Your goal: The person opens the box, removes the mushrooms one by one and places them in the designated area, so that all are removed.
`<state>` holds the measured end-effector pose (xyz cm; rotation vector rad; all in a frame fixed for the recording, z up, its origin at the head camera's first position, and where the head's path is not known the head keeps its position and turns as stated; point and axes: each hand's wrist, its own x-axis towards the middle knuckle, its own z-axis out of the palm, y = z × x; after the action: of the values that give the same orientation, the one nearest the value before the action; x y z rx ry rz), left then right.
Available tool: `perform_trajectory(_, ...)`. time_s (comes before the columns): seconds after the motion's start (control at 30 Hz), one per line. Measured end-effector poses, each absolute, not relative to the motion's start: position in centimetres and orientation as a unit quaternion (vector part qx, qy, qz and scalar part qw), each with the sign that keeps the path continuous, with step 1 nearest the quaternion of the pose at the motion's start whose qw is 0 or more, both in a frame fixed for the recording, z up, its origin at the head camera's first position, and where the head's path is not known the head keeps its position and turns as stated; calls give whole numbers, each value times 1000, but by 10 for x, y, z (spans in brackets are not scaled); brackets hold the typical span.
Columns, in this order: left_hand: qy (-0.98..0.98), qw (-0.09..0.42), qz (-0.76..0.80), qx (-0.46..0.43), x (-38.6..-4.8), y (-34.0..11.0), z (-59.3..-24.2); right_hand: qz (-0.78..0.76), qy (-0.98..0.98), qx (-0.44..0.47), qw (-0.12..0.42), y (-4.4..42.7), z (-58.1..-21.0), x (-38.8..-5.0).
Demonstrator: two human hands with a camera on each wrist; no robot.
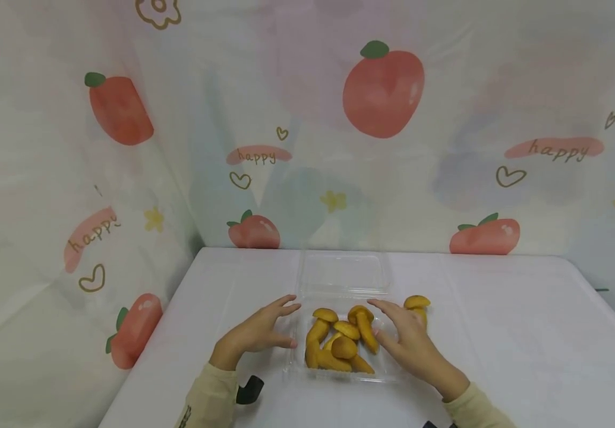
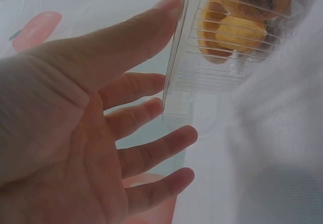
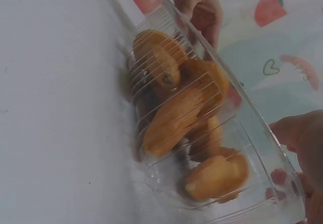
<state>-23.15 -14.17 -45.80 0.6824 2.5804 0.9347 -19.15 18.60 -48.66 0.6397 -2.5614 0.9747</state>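
Observation:
A clear plastic clamshell box point(image 1: 387, 364) lies on the table with its lid point(image 1: 344, 270) folded back. Several yellow-brown mushrooms point(image 1: 344, 348) are heaped inside, seen through the ribbed wall in the right wrist view. My left hand point(image 1: 256, 330) is at the box's left side, fingers spread; in the left wrist view its thumb point(image 2: 164, 12) is against the rim. On the other side, my right hand point(image 1: 414, 348) has its thumb and forefinger extended by the right rim. Whether it touches the plastic I cannot tell. Just behind this hand stands another mushroom point(image 1: 416, 302), partly hidden.
A white cloth covers the table point(image 1: 516, 333). Behind and to the left hang pale curtains point(image 1: 296, 89) printed with fruit, hearts and lettering. A black device point(image 1: 250, 390) is at the left wrist.

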Motion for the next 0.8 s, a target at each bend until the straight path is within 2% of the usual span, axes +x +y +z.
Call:
perform_trajectory(0.27, 899, 151, 327, 248, -232, -143, -457, 259, -915, 243, 189, 181, -497, -193)
perform_trajectory(0.67, 897, 152, 330, 251, -231, -144, -459, 159, -954, 227, 113, 177, -495, -190)
perform_trajectory(0.8, 898, 154, 328, 250, -231, -143, -458, 136, -958, 230, 108, 177, -491, -190)
